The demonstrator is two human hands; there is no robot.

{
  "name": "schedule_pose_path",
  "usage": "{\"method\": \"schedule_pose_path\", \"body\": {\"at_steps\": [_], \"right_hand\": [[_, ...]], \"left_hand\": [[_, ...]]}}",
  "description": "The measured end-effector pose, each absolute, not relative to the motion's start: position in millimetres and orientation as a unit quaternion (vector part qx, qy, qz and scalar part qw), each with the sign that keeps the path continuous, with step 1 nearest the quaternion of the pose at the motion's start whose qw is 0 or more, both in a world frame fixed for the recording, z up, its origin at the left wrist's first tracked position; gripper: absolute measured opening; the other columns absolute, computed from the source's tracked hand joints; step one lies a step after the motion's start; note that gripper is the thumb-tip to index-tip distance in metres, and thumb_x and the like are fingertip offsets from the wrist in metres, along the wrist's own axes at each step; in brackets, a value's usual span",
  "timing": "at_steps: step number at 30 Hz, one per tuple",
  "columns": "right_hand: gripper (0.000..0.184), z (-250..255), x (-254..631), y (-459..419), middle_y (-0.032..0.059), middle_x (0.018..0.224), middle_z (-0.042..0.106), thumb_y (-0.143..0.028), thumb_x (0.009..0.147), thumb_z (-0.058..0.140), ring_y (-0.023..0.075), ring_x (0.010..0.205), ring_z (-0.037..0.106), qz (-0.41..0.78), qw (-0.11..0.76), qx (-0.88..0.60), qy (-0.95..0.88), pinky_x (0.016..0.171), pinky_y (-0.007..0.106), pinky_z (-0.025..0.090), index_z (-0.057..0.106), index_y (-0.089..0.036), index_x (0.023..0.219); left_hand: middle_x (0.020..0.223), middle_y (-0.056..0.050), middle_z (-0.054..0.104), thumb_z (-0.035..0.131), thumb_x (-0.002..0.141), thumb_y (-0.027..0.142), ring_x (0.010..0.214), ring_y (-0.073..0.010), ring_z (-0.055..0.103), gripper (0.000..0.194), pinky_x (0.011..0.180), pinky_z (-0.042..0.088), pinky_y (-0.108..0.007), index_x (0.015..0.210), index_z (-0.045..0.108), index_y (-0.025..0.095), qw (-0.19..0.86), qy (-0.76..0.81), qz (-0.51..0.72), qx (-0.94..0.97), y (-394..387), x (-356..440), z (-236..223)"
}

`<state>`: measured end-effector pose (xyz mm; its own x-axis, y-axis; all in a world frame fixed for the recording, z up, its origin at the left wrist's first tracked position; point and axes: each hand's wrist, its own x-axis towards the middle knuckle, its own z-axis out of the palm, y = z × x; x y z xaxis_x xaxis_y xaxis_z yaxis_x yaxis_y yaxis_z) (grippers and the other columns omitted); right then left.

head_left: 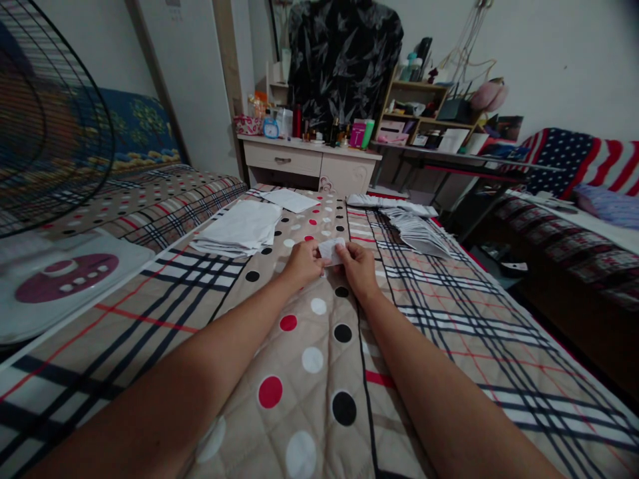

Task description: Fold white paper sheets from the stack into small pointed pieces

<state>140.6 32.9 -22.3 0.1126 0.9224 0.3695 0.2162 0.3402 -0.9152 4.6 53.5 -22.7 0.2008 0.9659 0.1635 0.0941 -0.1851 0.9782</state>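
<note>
Left hand (304, 265) and right hand (360, 266) both pinching small white rectangular paper-like piece (329, 251), one at each end, over beige dotted-and-plaid quilted bedspread (319, 412). Flat pile of white sheets (242, 226) beyond left hand; fanned white stack (419, 234) beyond right hand.

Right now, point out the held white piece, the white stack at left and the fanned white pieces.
Held white piece (329, 251): head view, its facing side.
White stack (240, 226): head view, its top face.
Fanned white pieces (419, 234): head view, middle of the spread.
</note>
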Motion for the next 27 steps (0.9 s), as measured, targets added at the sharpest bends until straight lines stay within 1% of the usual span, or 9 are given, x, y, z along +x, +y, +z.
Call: {"method": "schedule_pose_path", "body": {"at_steps": [3,5,8,10,12,15,18,21,27], "right_hand": [[0.034,-25,142,34,-0.0034,0.056,0.044,-0.047,0.08,0.057,0.0108,0.053,0.039,0.261,0.583,-0.474,-0.605,0.048,0.024,0.028,0.055,-0.018,0.062],[0.036,-27,143,36,-0.0036,0.056,0.042,-0.047,0.082,0.054,0.011,0.054,0.037,0.257,0.581,-0.478,-0.606,0.05,0.024,0.027,0.052,-0.019,0.06],[0.037,-30,145,37,-0.0041,0.054,0.04,-0.047,0.084,0.051,0.0112,0.054,0.036,0.242,0.547,-0.501,-0.625,0.051,0.024,0.027,0.047,-0.02,0.058],[0.037,-28,144,35,-0.004,0.055,0.04,-0.044,0.086,0.049,0.0117,0.054,0.037,0.209,0.511,-0.51,-0.659,0.052,0.024,0.027,0.047,-0.02,0.059],[0.035,-24,144,32,-0.0032,0.057,0.044,-0.04,0.09,0.046,0.0128,0.056,0.041,0.159,0.476,-0.514,-0.696,0.055,0.025,0.028,0.051,-0.02,0.062],[0.031,-14,142,25,0.0002,0.067,0.054,-0.035,0.093,0.046,0.0153,0.068,0.05,0.053,0.453,-0.504,-0.734,0.061,0.026,0.032,0.058,-0.02,0.069],[0.024,-8,141,22,0.0031,0.082,0.059,-0.029,0.094,0.048,0.0163,0.076,0.054,-0.026,0.478,-0.488,-0.73,0.065,0.027,0.035,0.068,-0.02,0.084],[0.022,-10,141,25,0.0049,0.087,0.06,-0.024,0.092,0.05,0.0168,0.078,0.056,-0.027,0.504,-0.462,-0.729,0.066,0.027,0.039,0.071,-0.02,0.091],[0.018,-22,142,35,0.0046,0.08,0.058,-0.015,0.085,0.054,0.0172,0.075,0.057,0.031,0.506,-0.433,-0.746,0.066,0.027,0.042,0.072,-0.018,0.087]], "left_hand": [[0.053,0.003,0.06,0.072,0.073,0.025,0.037,-0.009,0.05,0.016,0.039,0.038,-0.02,0.076,0.06,0.014,0.449,0.435,0.439,0.645,53,6,-25],[0.047,0.004,0.055,0.062,0.083,0.035,0.036,-0.0095,0.05,0.023,0.039,0.038,-0.02,0.071,0.058,0.015,0.429,0.446,0.434,0.655,53,5,-26],[0.055,0.0,0.06,0.055,0.086,0.042,0.049,-0.0116,0.058,0.032,0.047,0.043,-0.021,0.068,0.06,0.015,0.348,0.437,0.474,0.68,54,1,-25],[0.067,-0.002,0.066,0.061,0.082,0.037,0.062,-0.013,0.062,0.024,0.057,0.047,-0.021,0.074,0.065,0.015,0.296,0.411,0.515,0.692,55,-2,-23],[0.075,-0.003,0.069,0.065,0.078,0.029,0.067,-0.0129,0.062,0.015,0.061,0.048,-0.022,0.08,0.068,0.015,0.276,0.387,0.541,0.694,55,-3,-21],[0.077,-0.003,0.069,0.065,0.078,0.024,0.065,-0.0114,0.06,0.01,0.058,0.046,-0.021,0.081,0.07,0.015,0.259,0.361,0.564,0.696,53,-3,-14],[0.082,-0.004,0.066,0.065,0.079,0.021,0.068,-0.011,0.06,0.008,0.056,0.046,-0.02,0.081,0.07,0.015,0.206,0.337,0.589,0.705,48,-3,-6],[0.086,-0.004,0.065,0.063,0.081,0.018,0.071,-0.0108,0.06,0.006,0.058,0.047,-0.019,0.082,0.069,0.016,0.15,0.324,0.589,0.725,46,-4,-3],[0.083,-0.003,0.065,0.065,0.079,0.015,0.069,-0.0119,0.06,0.005,0.057,0.046,-0.021,0.083,0.068,0.017,0.082,0.36,0.529,0.764,50,-8,-12]]}}
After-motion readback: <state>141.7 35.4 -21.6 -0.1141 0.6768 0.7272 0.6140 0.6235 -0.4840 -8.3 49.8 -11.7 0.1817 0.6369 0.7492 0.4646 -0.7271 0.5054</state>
